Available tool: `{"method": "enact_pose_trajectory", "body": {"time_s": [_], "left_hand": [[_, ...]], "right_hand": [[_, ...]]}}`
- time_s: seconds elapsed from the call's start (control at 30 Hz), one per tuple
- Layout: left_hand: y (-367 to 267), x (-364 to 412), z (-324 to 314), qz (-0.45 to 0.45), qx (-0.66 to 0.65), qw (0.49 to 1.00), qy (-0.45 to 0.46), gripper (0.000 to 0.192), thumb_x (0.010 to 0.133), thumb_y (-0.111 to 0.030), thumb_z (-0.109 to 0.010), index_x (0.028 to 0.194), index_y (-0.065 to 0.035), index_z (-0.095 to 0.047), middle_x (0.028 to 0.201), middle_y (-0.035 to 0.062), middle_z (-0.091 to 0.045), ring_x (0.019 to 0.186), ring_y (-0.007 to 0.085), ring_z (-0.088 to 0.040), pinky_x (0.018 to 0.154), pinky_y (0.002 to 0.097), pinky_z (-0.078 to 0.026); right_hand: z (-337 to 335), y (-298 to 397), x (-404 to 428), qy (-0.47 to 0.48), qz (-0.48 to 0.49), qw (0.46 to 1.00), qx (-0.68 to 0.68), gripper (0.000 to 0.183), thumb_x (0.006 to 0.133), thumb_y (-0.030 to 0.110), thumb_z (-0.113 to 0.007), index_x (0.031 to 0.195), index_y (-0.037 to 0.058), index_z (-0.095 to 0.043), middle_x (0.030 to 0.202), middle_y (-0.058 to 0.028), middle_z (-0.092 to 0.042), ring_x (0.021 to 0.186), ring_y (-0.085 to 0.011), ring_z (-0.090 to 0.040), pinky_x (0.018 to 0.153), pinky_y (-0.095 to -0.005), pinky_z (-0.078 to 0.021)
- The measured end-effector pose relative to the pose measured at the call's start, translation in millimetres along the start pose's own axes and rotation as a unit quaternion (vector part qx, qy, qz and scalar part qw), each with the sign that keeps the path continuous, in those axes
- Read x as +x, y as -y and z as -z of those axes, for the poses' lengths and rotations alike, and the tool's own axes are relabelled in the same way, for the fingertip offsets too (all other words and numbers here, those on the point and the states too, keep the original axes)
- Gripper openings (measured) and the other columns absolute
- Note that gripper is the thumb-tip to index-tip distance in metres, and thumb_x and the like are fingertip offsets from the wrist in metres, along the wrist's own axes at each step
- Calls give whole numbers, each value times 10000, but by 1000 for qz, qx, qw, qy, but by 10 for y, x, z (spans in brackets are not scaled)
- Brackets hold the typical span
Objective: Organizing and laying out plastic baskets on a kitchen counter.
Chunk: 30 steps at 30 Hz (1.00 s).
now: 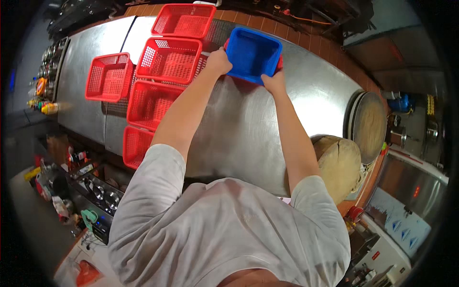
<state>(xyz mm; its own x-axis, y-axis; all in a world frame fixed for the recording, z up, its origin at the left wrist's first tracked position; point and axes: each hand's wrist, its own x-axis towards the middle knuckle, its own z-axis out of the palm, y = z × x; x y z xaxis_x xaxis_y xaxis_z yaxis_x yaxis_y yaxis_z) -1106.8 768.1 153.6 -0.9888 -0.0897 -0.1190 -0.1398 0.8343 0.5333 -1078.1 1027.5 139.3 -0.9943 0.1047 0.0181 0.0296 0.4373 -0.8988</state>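
Observation:
A blue plastic basket is gripped at both ends, over the far part of a stainless steel table. Red plastic peeks out around its rim, apparently another basket beneath it; most of that is hidden. My left hand holds the left side, thumb along the rim. On the near right corner is my right hand, its thumb over the edge. Left of the blue basket, red perforated baskets stand in a column: one at the far edge, a second, a third and the nearest, partly behind my left arm.
Another red basket stands apart at the left. Two round wooden chopping blocks, one pale and one darker, are at the table's right end. Bottles line the far left, and metal ladles or bowls sit at lower left.

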Motion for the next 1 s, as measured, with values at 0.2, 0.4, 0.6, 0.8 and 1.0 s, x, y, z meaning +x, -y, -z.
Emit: {"method": "enact_pose_trajectory", "body": {"time_s": [0.2,0.4,0.6,0.8,1.0], "left_hand": [[-195,-1395,2,24,-32,996,76,686,770,-95,-709,1406,69,-510,1065,317,-730,1036,480,-713,950,531,-572],[-109,-3407,-24,69,-81,991,79,904,760,-108,-720,1578,33,-364,1055,334,-712,998,494,-704,907,547,-578],[5,-4905,1,93,-119,986,67,886,804,-124,-716,1595,23,-344,1176,322,-693,1093,487,-675,959,542,-550],[185,-5217,443,87,-123,987,51,821,836,-109,-699,1582,18,-381,1163,319,-698,1078,493,-675,959,542,-546],[667,-5150,1953,2,-98,994,-51,789,855,-85,-692,1565,61,-380,1120,325,-703,1012,496,-693,937,557,-552]], "right_hand": [[466,1,-1373,28,-27,999,-21,874,732,141,-741,1438,-164,-324,1372,-326,-574,1295,-418,-593,1121,-441,-461],[829,-58,-3235,70,6,998,6,965,724,111,-713,1532,-110,-234,1456,-280,-463,1371,-388,-493,1198,-461,-362],[983,-19,-4674,73,-96,989,83,1021,706,29,-655,1593,-78,-161,1547,-272,-378,1469,-376,-403,1265,-463,-240],[860,341,-4726,156,-121,973,116,1061,750,-8,-664,1630,-19,-73,1578,-261,-346,1500,-351,-374,1274,-452,-216],[-66,1374,-4836,116,25,984,130,1015,786,-30,-690,1622,-10,-115,1556,-218,-358,1478,-329,-386,1264,-448,-238]]}}
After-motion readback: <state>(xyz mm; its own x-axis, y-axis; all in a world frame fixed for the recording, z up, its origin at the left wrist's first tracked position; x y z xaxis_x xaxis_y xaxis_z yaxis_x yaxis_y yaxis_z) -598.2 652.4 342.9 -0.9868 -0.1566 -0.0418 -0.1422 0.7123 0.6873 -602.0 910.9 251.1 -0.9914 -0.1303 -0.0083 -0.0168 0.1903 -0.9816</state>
